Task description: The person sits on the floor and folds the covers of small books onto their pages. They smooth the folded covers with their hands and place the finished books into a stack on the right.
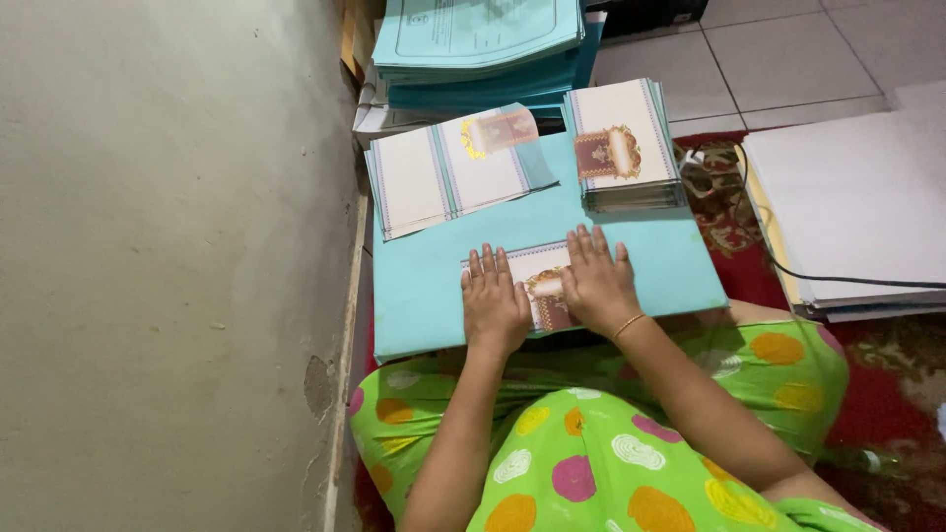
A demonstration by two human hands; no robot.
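Note:
My left hand (493, 301) and my right hand (595, 280) lie flat, palms down, side by side on a cream card with a brown-and-gold emblem (538, 280). The card rests on a light blue board (424, 286) across my lap. Both hands press on the card with fingers stretched out; neither grips it. A stack of the same cards, folded (625, 144), stands at the board's far right. An opened, unfolded sheet of that card (443, 173) lies at the far left of the board.
A pile of light blue folders (483, 44) sits beyond the board. White paper stacks (849, 197) lie on the right with a black cable (838, 278) over them. A plaster wall (168, 266) runs along the left. Red patterned carpet (877, 394) and floor tiles (788, 49) are around.

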